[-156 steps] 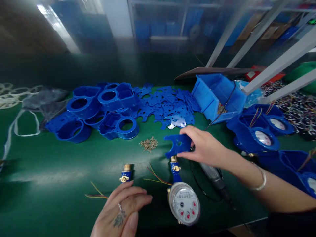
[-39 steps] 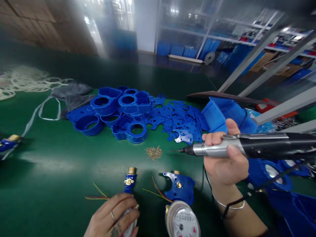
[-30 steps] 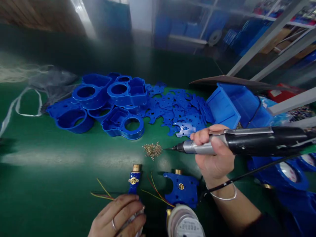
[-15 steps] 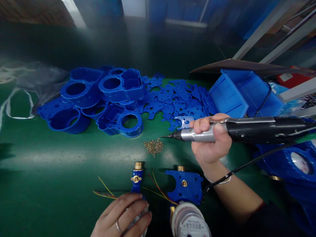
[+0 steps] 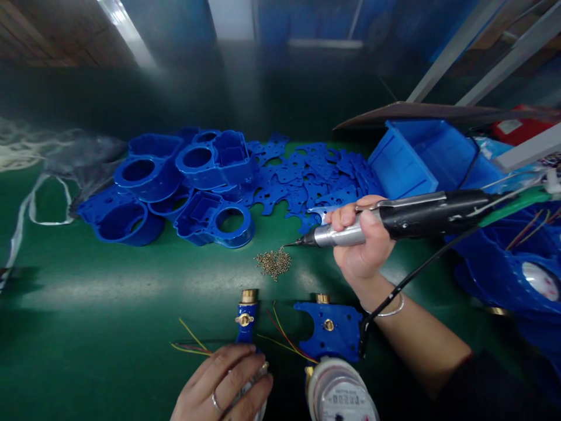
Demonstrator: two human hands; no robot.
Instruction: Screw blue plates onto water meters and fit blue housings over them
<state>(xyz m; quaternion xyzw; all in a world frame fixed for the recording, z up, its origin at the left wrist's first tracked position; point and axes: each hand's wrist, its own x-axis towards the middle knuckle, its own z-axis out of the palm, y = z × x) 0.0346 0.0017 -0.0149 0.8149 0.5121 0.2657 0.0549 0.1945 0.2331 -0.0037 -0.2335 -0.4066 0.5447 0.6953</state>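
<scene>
My right hand [image 5: 363, 240] is wrapped round an electric screwdriver [image 5: 412, 219], which lies nearly level and points left. Its thin bit reaches the upper edge of a pile of small brass-coloured screws [image 5: 274, 263]; whether a screw sits on the tip is too small to tell. My left hand [image 5: 225, 383] rests curled over a water meter, mostly hidden beneath it, whose blue pipe and brass valve [image 5: 244, 319] stick out ahead of the fingers. To its right lies a second water meter [image 5: 342, 397] with a blue plate [image 5: 331, 330] over its pipe. Thin coloured wires [image 5: 287, 336] trail beside both.
Blue plastic housings [image 5: 184, 181] are stacked at the back left, next to a spread of flat blue plates [image 5: 307, 175]. A blue bin [image 5: 421, 161] lies at the back right. More blue assemblies [image 5: 512, 275] sit at far right. The screwdriver's black cable [image 5: 407, 283] crosses my right wrist.
The rear of the screwdriver has swung a little left and upward with my right hand, its tip staying by the screws. My left hand stays on the meter. The view has shifted slightly.
</scene>
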